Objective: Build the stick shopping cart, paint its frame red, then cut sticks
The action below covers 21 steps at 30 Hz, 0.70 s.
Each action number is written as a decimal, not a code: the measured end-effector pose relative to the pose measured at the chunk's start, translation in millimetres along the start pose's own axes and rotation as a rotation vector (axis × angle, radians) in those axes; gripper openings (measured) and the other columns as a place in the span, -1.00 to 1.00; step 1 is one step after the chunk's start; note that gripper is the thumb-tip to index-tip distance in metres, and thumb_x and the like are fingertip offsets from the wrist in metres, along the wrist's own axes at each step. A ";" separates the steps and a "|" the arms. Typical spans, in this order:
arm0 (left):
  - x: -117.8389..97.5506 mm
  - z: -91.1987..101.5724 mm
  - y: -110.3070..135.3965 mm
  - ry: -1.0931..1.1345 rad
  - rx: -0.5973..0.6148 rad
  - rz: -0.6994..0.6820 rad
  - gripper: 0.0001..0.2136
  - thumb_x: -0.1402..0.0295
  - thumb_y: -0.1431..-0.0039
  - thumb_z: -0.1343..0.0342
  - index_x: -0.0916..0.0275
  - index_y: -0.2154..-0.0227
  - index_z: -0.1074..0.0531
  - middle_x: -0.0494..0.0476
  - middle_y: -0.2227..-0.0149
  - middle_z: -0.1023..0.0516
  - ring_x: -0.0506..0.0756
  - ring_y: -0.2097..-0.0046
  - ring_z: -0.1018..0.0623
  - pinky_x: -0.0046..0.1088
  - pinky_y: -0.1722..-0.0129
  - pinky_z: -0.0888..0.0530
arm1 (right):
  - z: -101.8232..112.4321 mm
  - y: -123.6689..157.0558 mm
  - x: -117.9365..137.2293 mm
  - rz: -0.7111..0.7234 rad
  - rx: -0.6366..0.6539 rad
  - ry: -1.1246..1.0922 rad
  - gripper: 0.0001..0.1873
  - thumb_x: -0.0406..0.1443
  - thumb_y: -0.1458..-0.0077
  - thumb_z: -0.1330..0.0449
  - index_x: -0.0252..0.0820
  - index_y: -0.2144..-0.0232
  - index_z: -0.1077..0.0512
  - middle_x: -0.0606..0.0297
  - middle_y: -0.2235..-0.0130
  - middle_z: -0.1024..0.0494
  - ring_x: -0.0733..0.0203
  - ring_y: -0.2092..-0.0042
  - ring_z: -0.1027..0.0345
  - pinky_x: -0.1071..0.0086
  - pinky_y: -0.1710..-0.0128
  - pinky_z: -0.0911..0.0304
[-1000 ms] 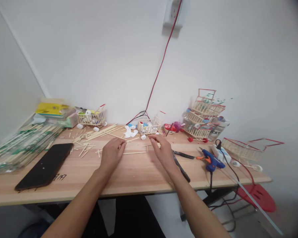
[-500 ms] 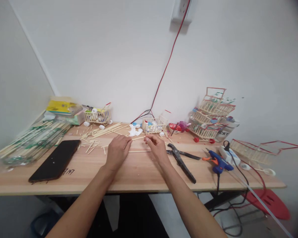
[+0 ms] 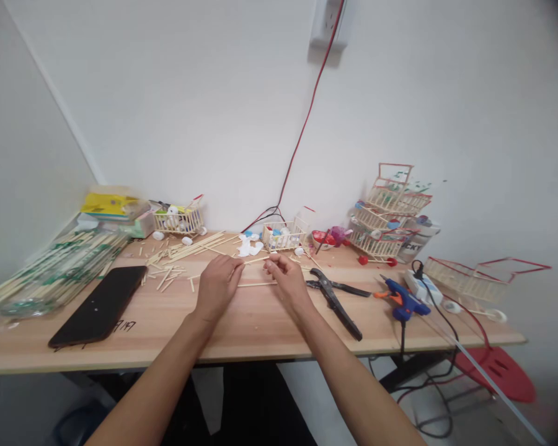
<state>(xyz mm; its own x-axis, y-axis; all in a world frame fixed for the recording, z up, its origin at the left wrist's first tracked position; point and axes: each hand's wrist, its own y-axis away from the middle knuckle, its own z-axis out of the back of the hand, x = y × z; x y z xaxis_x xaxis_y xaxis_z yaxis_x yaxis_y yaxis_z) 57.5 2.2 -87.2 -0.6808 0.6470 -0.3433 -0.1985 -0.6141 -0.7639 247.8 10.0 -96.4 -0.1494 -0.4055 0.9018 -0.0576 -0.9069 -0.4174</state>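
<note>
A thin pale wooden stick (image 3: 256, 259) spans the gap between my hands, just above the tabletop. My left hand (image 3: 217, 284) is closed, pinching its left end. The fingers of my right hand (image 3: 287, 277) close on the other end. Below it a longer stick (image 3: 256, 284) lies on the wood, partly hidden by my right hand. Cut sticks (image 3: 196, 246) of various lengths are scattered beyond my left hand. Black-handled cutting pliers (image 3: 335, 302) rest to the right of my right hand.
Small stick-built carts (image 3: 283, 236) line the back, and stacked ones (image 3: 384, 217) stand at right. A blue glue gun (image 3: 405, 303) lies near a white power strip (image 3: 422, 288) with trailing cables. At left are a black phone (image 3: 100, 305) and bagged sticks (image 3: 65, 272) on the table (image 3: 177, 344).
The whole view has shifted slightly, so most things sit a little further left. Both hands keep hold of the stick, and my right fingers have changed position a little.
</note>
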 end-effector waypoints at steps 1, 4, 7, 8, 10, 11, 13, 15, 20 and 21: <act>-1.1 0.5 -0.4 0.050 -0.009 0.035 -0.81 0.36 -0.32 -0.02 0.25 0.30 -0.53 0.18 0.30 -0.62 0.16 0.20 -0.55 -0.33 0.14 -0.43 | -2.2 0.8 0.8 0.003 0.025 -0.001 -0.79 -0.18 -0.08 -0.23 -0.18 0.30 -0.53 0.29 0.32 -0.58 0.24 0.32 -0.39 0.41 0.28 -0.28; -4.6 0.9 -1.4 0.204 0.010 0.136 -0.83 0.34 -0.29 -0.06 0.22 0.31 -0.56 0.12 0.31 -0.64 0.12 0.24 -0.57 -0.38 0.18 -0.44 | -9.6 3.0 4.3 0.021 0.110 0.007 -0.81 -0.20 -0.07 -0.23 -0.17 0.30 -0.56 0.28 0.29 -0.61 0.23 0.28 -0.42 0.40 0.23 -0.29; -6.3 -1.5 -1.7 0.309 0.047 0.204 -0.83 0.32 -0.25 -0.09 0.20 0.32 -0.58 0.09 0.31 -0.67 0.11 0.27 -0.59 -0.40 0.23 -0.45 | -14.9 4.1 7.5 0.011 0.132 -0.018 -0.82 -0.20 -0.06 -0.24 -0.18 0.35 -0.55 0.30 0.34 -0.60 0.23 0.33 -0.41 0.40 0.28 -0.28; -6.4 -2.7 -1.6 0.333 0.052 0.219 -0.83 0.32 -0.24 -0.10 0.20 0.32 -0.59 0.10 0.30 -0.68 0.12 0.26 -0.60 -0.40 0.23 -0.45 | -15.9 4.3 8.2 0.004 0.127 -0.030 -0.83 -0.20 -0.05 -0.25 -0.17 0.35 -0.55 0.31 0.36 -0.59 0.24 0.35 -0.40 0.40 0.30 -0.27; -6.6 -5.0 -1.3 0.366 0.062 0.234 -0.84 0.32 -0.22 -0.11 0.20 0.32 -0.59 0.11 0.29 -0.69 0.13 0.24 -0.61 -0.40 0.21 -0.46 | -16.9 4.7 9.3 -0.020 0.115 -0.057 -0.85 -0.21 -0.03 -0.26 -0.17 0.37 -0.55 0.32 0.39 -0.58 0.25 0.37 -0.39 0.41 0.32 -0.26; -6.9 -5.8 -1.3 0.372 0.071 0.234 -0.84 0.33 -0.21 -0.11 0.20 0.32 -0.60 0.11 0.28 -0.69 0.13 0.23 -0.62 -0.39 0.20 -0.46 | -17.0 4.9 9.5 -0.044 0.106 -0.075 -0.85 -0.20 -0.03 -0.27 -0.17 0.39 -0.54 0.32 0.40 -0.58 0.26 0.38 -0.39 0.41 0.33 -0.26; -8.1 -6.7 -2.3 0.358 0.096 0.214 -0.82 0.33 -0.23 -0.09 0.19 0.31 -0.60 0.11 0.27 -0.70 0.13 0.22 -0.62 -0.39 0.19 -0.46 | -16.4 5.1 9.2 -0.102 0.078 -0.118 -0.80 -0.16 -0.04 -0.27 -0.17 0.44 -0.53 0.31 0.42 -0.58 0.26 0.41 -0.39 0.41 0.36 -0.26; -9.5 -6.7 -5.6 0.322 0.128 0.169 -0.81 0.34 -0.25 -0.07 0.18 0.30 -0.60 0.12 0.27 -0.70 0.14 0.22 -0.62 -0.38 0.18 -0.46 | -13.5 3.6 7.8 -0.147 0.036 -0.155 -0.73 -0.10 -0.04 -0.28 -0.18 0.49 -0.52 0.29 0.46 -0.57 0.27 0.44 -0.38 0.42 0.41 -0.24; -5.5 -9.4 -28.2 0.181 0.177 0.089 -0.80 0.34 -0.24 -0.05 0.17 0.31 -0.59 0.15 0.23 -0.70 0.18 0.19 -0.62 -0.33 0.16 -0.45 | 12.1 -15.5 5.0 -0.235 -0.101 -0.214 -0.67 -0.05 -0.03 -0.30 -0.20 0.51 -0.50 0.30 0.49 -0.57 0.33 0.50 -0.33 0.47 0.51 -0.14; -3.6 -11.5 -34.7 0.146 0.179 0.090 -0.80 0.33 -0.25 -0.05 0.18 0.31 -0.60 0.16 0.24 -0.70 0.18 0.20 -0.62 -0.33 0.17 -0.45 | 19.8 -21.8 5.3 -0.260 -0.117 -0.229 -0.69 -0.08 -0.04 -0.31 -0.21 0.50 -0.51 0.29 0.46 -0.59 0.34 0.50 -0.34 0.48 0.52 -0.14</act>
<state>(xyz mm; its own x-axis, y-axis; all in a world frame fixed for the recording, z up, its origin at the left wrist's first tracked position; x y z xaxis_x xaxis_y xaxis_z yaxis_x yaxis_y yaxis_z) 74.9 26.4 -65.8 -0.5951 0.6364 -0.4908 -0.2719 -0.7341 -0.6222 267.7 25.3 -80.3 0.1090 -0.1904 0.9756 -0.1796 -0.9691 -0.1690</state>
